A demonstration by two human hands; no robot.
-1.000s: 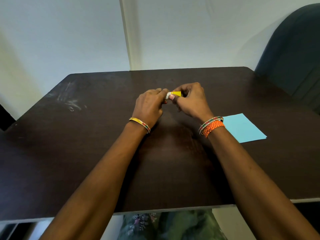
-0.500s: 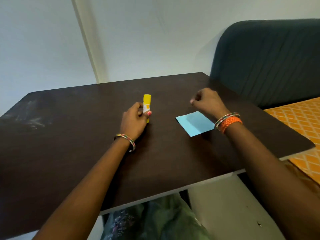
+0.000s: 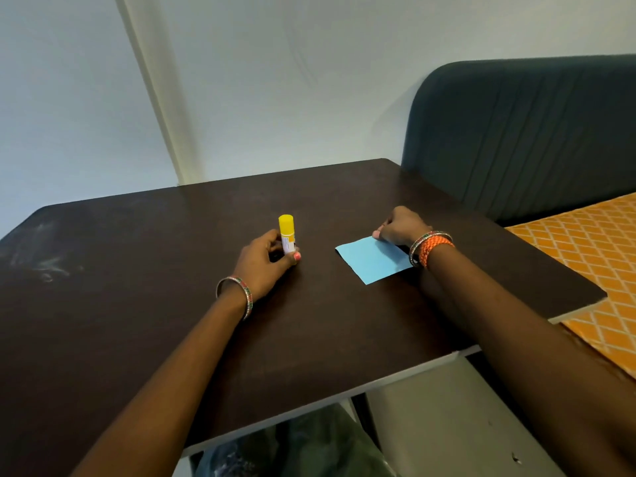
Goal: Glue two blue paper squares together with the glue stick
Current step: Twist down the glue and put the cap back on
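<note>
Glue stick, label unreadable, upright in left hand.

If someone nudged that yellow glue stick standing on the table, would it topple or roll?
Probably topple: the glue stick stands upright, tall and narrow on a small base, steadied only by the left hand. Once down, its round body would likely roll across the smooth table. It looks small and light.
</note>
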